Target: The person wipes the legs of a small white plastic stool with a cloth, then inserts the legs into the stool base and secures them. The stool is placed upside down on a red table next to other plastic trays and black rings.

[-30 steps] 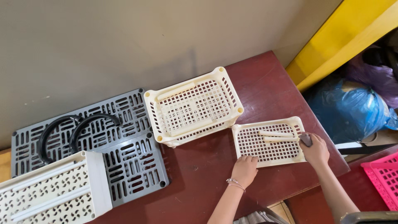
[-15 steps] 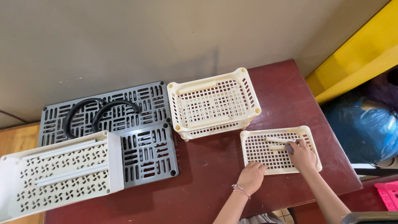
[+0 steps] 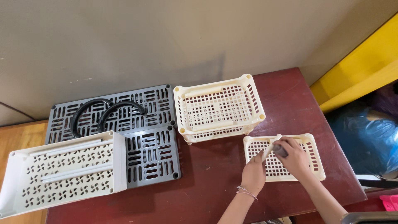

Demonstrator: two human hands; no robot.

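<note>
A small cream perforated tray point(image 3: 313, 159) lies on the dark red table point(image 3: 215, 178) at the right. My right hand point(image 3: 295, 157) is over it, closed on a dark small object together with a cream plastic rod point(image 3: 271, 145) that tilts up to the left. My left hand point(image 3: 253, 174) rests at the tray's left edge, its fingers touching the rod's lower end. A larger cream basket point(image 3: 219, 107) stands just behind the tray.
Grey slotted panels point(image 3: 151, 137) lie at the left with two black curved handles point(image 3: 103, 114) on them. A white perforated tray point(image 3: 62, 172) overlaps their front. A beige wall runs behind, a yellow panel point(image 3: 360, 70) and a blue bag point(image 3: 365, 141) are at the right.
The view shifted left. My right hand lifted the cream rod off the small tray, and my left hand moved up from the table to the tray's left edge.
</note>
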